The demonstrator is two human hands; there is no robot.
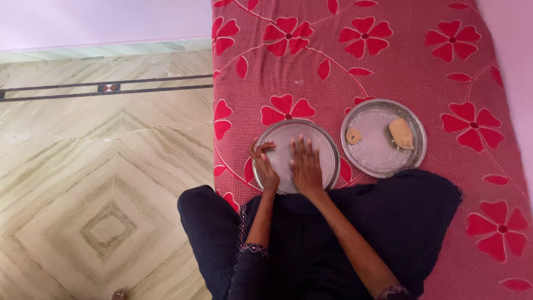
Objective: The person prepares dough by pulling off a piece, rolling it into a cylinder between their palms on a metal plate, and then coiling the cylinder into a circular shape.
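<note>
A round steel plate (327, 150) lies on the red flowered bedspread in front of me. My right hand (306, 165) rests flat on it, palm down, fingers spread slightly. My left hand (265, 166) is at the plate's left rim, fingers curled around a thin strand of brown dough (262, 146). Just to the right, a second steel plate (383, 153) holds a small dough spiral (353, 136) and a lump of dough (401, 133).
The red bedspread (388, 61) with flower print covers the mattress on the right. A marble-patterned floor (100, 166) spreads to the left. My dark-clothed lap (333, 233) fills the bottom of the view.
</note>
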